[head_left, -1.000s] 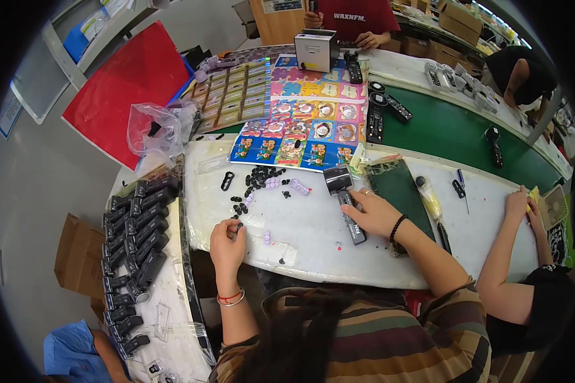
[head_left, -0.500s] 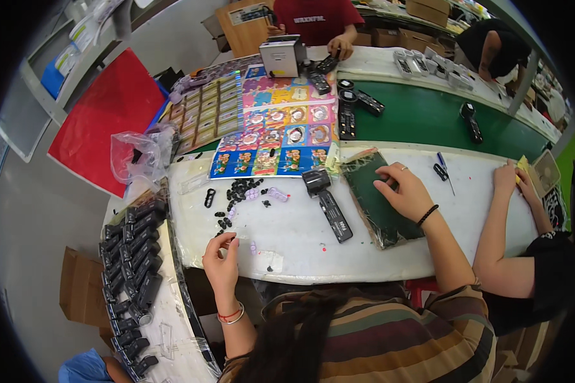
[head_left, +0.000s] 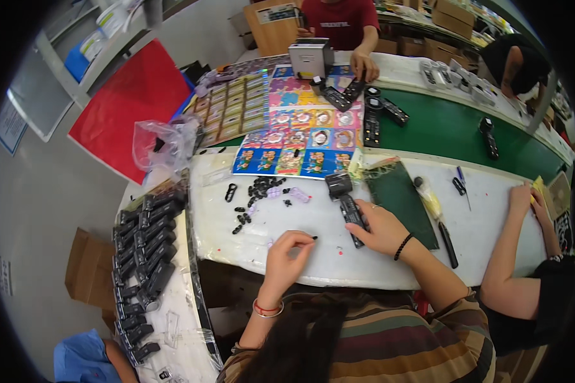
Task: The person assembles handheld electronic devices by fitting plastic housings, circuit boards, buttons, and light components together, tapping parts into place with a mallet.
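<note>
My right hand (head_left: 383, 228) grips a black handheld device (head_left: 349, 208) with a boxy head and a long flat handle; it lies on the white table, head pointing away from me. Left of it, my left hand (head_left: 287, 258) is raised near the table's front edge, thumb and forefinger pinching a tiny black part (head_left: 314, 238). Beyond that hand lies a scattered pile of small black parts (head_left: 262, 188), with pale purple pieces (head_left: 298, 195) beside it. A black oval piece with holes (head_left: 230, 192) sits left of the pile.
Right of my hand are a dark green mat (head_left: 402, 191), a tool with a yellow middle and black handle (head_left: 448, 244), and a thin screwdriver (head_left: 464, 182). Many similar black devices (head_left: 148, 255) stand rowed at left. Colourful printed sheets (head_left: 294, 137) lie ahead. Co-workers sit opposite and at right.
My right hand has moved left from above the green mat and taken hold of the black device. My left hand has moved right, toward the device. The yellow-and-black tool now shows.
</note>
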A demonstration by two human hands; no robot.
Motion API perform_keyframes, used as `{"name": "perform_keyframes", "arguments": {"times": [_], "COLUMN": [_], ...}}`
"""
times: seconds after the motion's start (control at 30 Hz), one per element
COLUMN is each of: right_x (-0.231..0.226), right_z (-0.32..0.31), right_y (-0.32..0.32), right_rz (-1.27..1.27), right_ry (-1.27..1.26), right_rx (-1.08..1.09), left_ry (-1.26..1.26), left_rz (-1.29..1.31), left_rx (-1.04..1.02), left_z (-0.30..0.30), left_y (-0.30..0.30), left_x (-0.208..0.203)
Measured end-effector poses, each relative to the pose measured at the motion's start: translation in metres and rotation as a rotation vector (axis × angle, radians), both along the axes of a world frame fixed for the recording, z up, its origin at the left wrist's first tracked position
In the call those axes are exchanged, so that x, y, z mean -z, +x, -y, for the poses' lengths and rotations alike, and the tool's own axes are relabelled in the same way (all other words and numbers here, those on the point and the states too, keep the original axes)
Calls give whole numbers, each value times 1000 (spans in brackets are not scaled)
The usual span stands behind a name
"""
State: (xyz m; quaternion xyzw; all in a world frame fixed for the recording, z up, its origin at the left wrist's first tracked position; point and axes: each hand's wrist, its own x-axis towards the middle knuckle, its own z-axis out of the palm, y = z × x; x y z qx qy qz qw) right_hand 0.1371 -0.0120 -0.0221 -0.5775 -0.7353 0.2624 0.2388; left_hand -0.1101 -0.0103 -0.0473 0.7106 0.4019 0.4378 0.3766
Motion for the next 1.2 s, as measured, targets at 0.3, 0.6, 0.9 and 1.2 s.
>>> {"name": "perform_keyframes", "arguments": {"times": [0.3, 0.6, 0.9, 1.2], "right_x": [11, 17, 6, -23], "right_z": [-6, -2, 2, 26], "right_y": [-12, -12, -2, -27], "right_rz": [-2, 20, -109, -141], "right_ry": [87, 163, 90, 395], "right_rx": [27, 67, 82, -17], "left_ry": [253, 185, 170, 27], "left_rz": [-58, -123, -106, 130], "left_rx": [-472, -545, -587, -495], "left_z": [-66, -141, -139, -29], "left_y": [-76, -131, -132, -68], "left_x": [0, 15, 10, -13]}}
